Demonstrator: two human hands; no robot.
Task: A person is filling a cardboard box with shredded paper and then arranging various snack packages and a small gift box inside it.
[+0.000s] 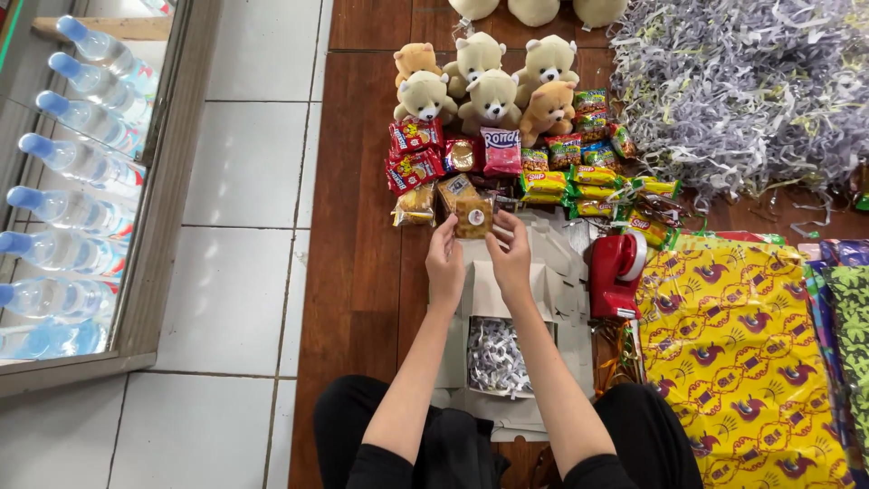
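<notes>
My left hand [444,258] and my right hand [509,252] together hold a small clear packet of brown pastry with a round sticker [473,217], one hand at each side. They hover above an open white cardboard box [543,299] lined with shredded paper [494,356]. The box lies on a dark wooden board in front of my knees. Just beyond the packet lie similar pastry packets [415,206], red snack bags [415,154] and a pink snack bag [501,150].
Several small plush bears [489,91] sit behind the snacks. Green-yellow snack packs [579,177] lie to the right, by a heap of grey shredded paper [751,91]. A red tape dispenser [615,272] and yellow patterned wrapping paper [742,353] are right. Water bottles [72,181] fill a cabinet at left.
</notes>
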